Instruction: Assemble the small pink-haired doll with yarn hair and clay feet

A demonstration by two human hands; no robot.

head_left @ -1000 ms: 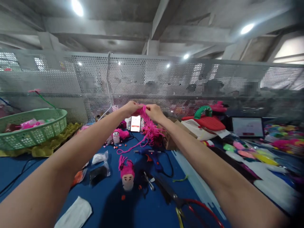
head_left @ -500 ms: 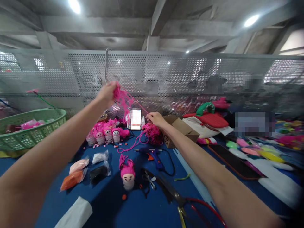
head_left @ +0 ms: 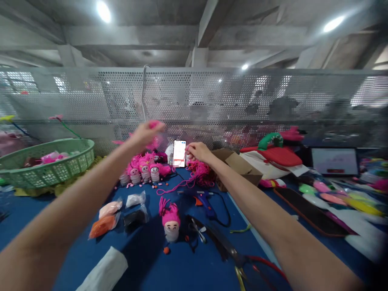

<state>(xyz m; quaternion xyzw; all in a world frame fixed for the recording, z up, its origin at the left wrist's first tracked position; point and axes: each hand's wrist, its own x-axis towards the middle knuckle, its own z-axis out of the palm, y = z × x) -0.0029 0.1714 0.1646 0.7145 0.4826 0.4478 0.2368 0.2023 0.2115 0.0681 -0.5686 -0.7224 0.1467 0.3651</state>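
Pink stranded yarn [head_left: 154, 124], left of centre, was clamped between fingers of our blurred left hand [head_left: 146, 131]; our right hand [head_left: 198, 152], fingertips together, hovered above a tangled pink yarn heap [head_left: 201, 171] mid-frame.

Pink yarn [head_left: 201, 173] at both hands [head_left: 199, 152]

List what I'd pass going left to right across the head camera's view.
Green basket, black packet, pink-haired doll, right hand, cardboard box, lit screen.
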